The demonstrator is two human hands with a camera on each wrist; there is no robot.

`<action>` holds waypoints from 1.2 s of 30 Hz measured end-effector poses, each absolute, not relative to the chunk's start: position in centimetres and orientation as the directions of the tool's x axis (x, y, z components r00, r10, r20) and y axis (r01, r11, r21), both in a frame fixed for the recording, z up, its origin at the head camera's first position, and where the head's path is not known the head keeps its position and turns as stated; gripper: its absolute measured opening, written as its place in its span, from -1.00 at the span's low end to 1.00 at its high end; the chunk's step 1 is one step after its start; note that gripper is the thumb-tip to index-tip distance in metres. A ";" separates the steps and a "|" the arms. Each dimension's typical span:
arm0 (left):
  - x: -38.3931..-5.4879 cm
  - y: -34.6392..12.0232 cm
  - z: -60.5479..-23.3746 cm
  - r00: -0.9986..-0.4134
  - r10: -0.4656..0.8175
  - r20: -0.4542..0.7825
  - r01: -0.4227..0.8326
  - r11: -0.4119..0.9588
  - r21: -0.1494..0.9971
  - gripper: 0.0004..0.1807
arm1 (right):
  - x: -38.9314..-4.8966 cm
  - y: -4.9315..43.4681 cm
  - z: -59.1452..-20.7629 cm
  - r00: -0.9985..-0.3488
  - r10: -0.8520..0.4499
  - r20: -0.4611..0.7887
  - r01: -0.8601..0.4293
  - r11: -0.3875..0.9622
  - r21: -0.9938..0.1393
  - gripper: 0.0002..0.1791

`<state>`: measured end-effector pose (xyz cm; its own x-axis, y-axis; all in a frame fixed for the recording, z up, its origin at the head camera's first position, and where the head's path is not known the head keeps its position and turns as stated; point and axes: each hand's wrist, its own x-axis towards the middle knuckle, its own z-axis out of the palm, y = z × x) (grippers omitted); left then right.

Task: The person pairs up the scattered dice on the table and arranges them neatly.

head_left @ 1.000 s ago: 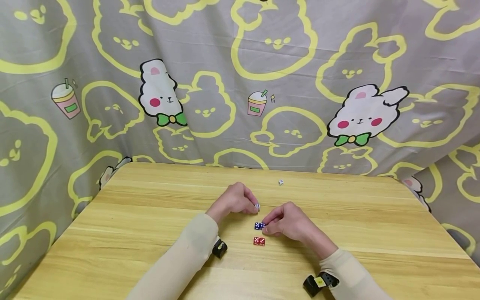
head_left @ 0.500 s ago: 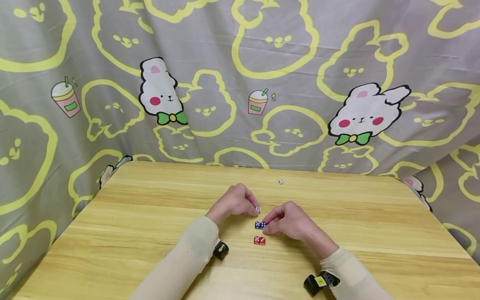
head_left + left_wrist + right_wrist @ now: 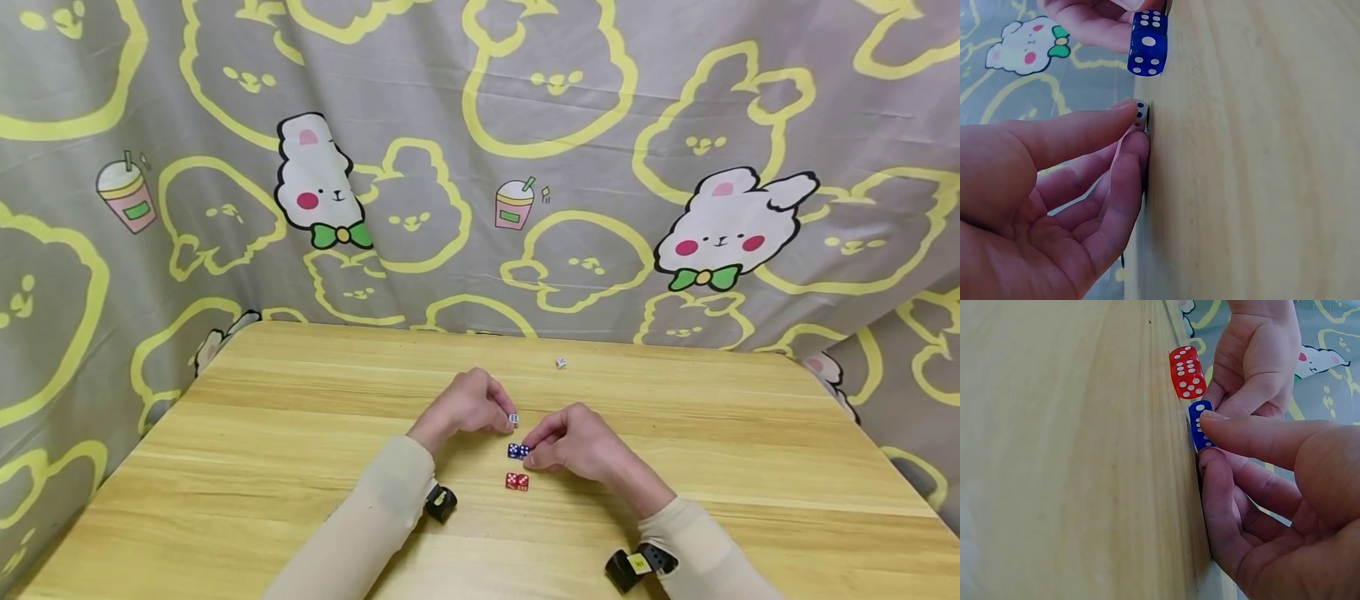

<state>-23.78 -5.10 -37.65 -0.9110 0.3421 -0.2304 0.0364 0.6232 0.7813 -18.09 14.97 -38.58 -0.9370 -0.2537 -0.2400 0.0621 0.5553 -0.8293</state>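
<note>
Between thumb and fingertips, my left hand (image 3: 471, 402) pinches a white die (image 3: 513, 419) at the table surface. The left wrist view shows dark and red pips on that white die (image 3: 1141, 114). My right hand (image 3: 577, 442) pinches the right one of two blue dice (image 3: 513, 451), which sit side by side just nearer to me than the white die. Part of the pinched blue die (image 3: 1199, 425) is covered by the thumb in the right wrist view. Closer to me, a pair of red dice (image 3: 517, 482) lies side by side, touched by neither hand.
A second white die (image 3: 561, 363) lies near the back edge of the wooden table (image 3: 300, 467). Behind the table hangs a grey patterned curtain (image 3: 427, 100). Each wrist carries a black camera strap (image 3: 441, 503).
My left hand has brought the white die slightly closer to the blue pair. The right hand keeps its pinch on the blue die, and the red dice stay where they were.
</note>
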 end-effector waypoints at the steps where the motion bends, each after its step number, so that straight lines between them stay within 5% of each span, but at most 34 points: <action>1: -23.8 -5.1 -37.7 -0.911 0.344 -0.229 0.038 0.622 0.782 -0.87 | -18.1 15.0 -38.6 -0.937 -0.255 -0.238 0.060 0.554 -0.830 -0.80; 36: -23.8 -5.0 -37.8 -0.912 0.349 -0.214 0.057 0.625 0.779 -0.87 | -18.1 15.1 -38.7 -0.936 -0.257 -0.240 0.068 0.536 -0.841 -0.80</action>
